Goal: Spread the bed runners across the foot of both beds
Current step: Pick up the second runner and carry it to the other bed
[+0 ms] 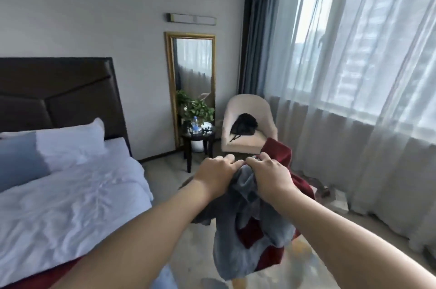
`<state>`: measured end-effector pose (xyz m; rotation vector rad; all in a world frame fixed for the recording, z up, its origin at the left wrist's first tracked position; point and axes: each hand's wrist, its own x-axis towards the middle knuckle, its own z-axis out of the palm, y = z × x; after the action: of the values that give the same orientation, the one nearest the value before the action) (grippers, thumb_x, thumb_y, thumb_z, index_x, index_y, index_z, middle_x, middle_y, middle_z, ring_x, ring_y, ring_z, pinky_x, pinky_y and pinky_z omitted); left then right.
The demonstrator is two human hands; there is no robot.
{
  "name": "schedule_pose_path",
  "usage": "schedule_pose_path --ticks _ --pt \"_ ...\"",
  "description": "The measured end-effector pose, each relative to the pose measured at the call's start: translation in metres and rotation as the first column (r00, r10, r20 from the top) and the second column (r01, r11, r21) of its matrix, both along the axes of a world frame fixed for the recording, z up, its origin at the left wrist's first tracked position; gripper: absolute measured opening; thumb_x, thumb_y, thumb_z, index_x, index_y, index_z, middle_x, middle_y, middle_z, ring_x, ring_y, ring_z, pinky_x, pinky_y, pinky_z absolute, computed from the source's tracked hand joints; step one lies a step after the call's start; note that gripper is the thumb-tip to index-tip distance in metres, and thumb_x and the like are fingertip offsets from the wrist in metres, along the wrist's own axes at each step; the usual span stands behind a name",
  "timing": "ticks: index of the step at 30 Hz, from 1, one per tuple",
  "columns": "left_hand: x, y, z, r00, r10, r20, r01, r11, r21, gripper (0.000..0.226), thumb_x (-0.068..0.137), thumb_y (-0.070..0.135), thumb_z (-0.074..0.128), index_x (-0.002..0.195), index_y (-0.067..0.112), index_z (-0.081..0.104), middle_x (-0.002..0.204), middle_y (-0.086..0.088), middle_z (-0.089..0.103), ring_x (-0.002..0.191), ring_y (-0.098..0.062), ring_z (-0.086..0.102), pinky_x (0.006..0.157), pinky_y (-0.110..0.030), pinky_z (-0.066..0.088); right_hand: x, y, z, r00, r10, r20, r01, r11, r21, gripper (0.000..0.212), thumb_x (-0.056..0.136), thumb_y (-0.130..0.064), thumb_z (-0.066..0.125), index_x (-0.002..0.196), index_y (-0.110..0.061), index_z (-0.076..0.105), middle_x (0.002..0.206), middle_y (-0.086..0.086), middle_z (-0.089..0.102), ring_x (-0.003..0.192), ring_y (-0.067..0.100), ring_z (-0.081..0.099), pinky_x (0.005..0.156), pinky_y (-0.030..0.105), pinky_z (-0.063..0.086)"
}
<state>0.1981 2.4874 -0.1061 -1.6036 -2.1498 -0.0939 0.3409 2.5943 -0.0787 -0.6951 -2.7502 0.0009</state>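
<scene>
Now both hands meet at centre frame, the left hand point(215, 174) and the right hand point(271, 172) side by side, each clenched on the bunched top of a grey and dark red bed runner point(250, 237); the cloth hangs crumpled below them over the floor. At left lies a bed point(70, 206) with white sheets; a red strip point(47, 275) shows at its lower edge.

- Two forearms in view, both bare from the near edge of the frame out to the wrists; no sleeve or cuff visible on either.
- Left hand point(215, 176): bare, no glove, no watch or band at the wrist.
- Right hand point(271, 174): bare, no glove; wrist likewise plain.
- Possible ring or pale glint on a right-hand finger; too blurred to tell.
- Rest of the body out of frame.
</scene>
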Motion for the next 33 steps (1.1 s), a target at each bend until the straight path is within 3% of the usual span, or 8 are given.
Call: schedule_pose_path --ticks 5,9,12,18,23,33 --pt "-0.079 -0.157 0.009 0.968 0.237 0.084 -0.241 0.97 0.037 0.032 0.095 0.03 0.057 0.126 0.027 0.047 0.108 -0.004 0.054 0.092 -0.033 0.065 0.06 -0.039 0.041 -0.114 -0.12 0.011 0.964 0.267 0.018 -0.268 0.962 0.049 0.046 0.082 -0.028 0.071 0.123 -0.034 0.052 0.118 0.001 0.05 0.106 0.028 0.063 0.076 0.036 0.051" --pt "-0.129 -0.305 0.014 0.907 0.398 0.14 -0.407 0.913 0.04 0.047 0.09 0.023 0.063 0.127 0.032 0.037 0.109 -0.006 0.058 0.091 -0.035 0.065 0.061 -0.036 0.035 -0.203 -0.247 0.014 0.896 0.442 0.047 -0.445 0.891 0.09 0.051 0.083 -0.022 0.069 0.13 -0.035 0.051 0.121 0.002 0.049 0.109 0.031 0.062 0.073 0.036 0.051" --pt "-0.162 -0.415 0.025 0.832 0.539 0.13 -0.546 0.838 0.019 0.041 0.089 0.02 0.063 0.122 0.029 0.04 0.104 -0.006 0.056 0.088 -0.035 0.064 0.06 -0.037 0.035 -0.259 -0.349 0.019 0.829 0.558 0.038 -0.558 0.822 0.11 0.041 0.086 -0.019 0.065 0.123 -0.03 0.052 0.12 0.002 0.05 0.106 0.03 0.063 0.065 0.033 0.043" --pt "-0.199 -0.617 0.038 0.686 0.724 0.078 -0.727 0.687 0.009 0.037 0.091 0.024 0.061 0.126 0.026 0.051 0.108 -0.003 0.058 0.096 -0.034 0.065 0.061 -0.036 0.033 -0.332 -0.545 0.028 0.668 0.743 -0.02 -0.738 0.667 0.101 0.033 0.087 -0.025 0.064 0.118 -0.029 0.054 0.115 0.002 0.051 0.103 0.03 0.064 0.065 0.032 0.04" --pt "-0.188 -0.774 0.036 0.467 0.884 0.04 -0.883 0.468 -0.034 0.044 0.089 0.018 0.063 0.129 0.025 0.045 0.114 -0.005 0.052 0.095 -0.032 0.061 0.059 -0.038 0.036 -0.357 -0.706 0.027 0.5 0.866 0.002 -0.864 0.498 0.069 0.033 0.087 -0.025 0.066 0.118 -0.027 0.054 0.116 0.003 0.05 0.102 0.03 0.062 0.071 0.038 0.051" --pt "-0.095 -1.041 0.037 -0.022 0.997 0.08 -0.999 -0.02 -0.025 0.03 0.092 0.027 0.063 0.117 0.025 0.046 0.104 -0.002 0.051 0.089 -0.028 0.062 0.061 -0.037 0.039 -0.354 -1.016 0.026 0.027 0.999 0.028 -0.996 0.024 0.084 0.029 0.09 -0.024 0.061 0.118 -0.026 0.053 0.117 0.004 0.05 0.101 0.029 0.062 0.067 0.034 0.043"
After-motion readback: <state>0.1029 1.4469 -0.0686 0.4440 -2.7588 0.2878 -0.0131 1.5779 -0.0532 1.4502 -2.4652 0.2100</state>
